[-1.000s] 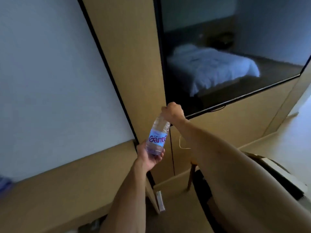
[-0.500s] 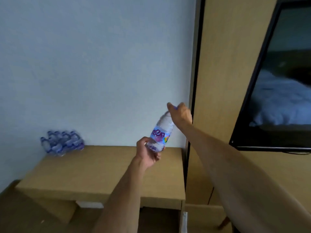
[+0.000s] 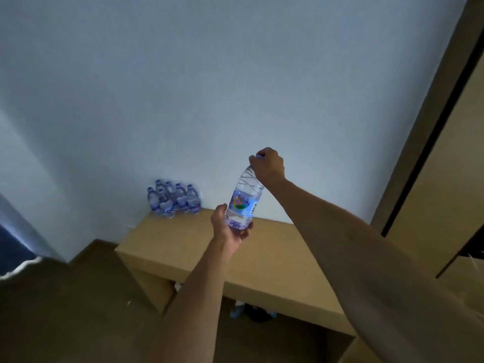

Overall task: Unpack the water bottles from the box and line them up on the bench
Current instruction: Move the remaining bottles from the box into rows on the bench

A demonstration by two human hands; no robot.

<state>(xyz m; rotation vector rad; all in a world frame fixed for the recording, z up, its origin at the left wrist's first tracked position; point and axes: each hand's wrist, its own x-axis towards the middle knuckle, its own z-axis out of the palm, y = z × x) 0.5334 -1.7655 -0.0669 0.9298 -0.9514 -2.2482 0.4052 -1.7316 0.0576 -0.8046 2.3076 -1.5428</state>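
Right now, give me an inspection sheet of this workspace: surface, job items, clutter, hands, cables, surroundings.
Surface: wooden bench against the wall, its top mostly bare.
Job's things: one water bottle held tilted in the air above the bench; a cluster of water bottles stands at the bench's far left corner by the wall. The box is not in view.
Clutter: dark and pale blue items under the bench, too dim to identify.
Hands: left hand cups the bottle's base; right hand grips its cap end.
Cables: nothing seen.
Surroundings: pale wall; wooden panel with a dark strip on the right.
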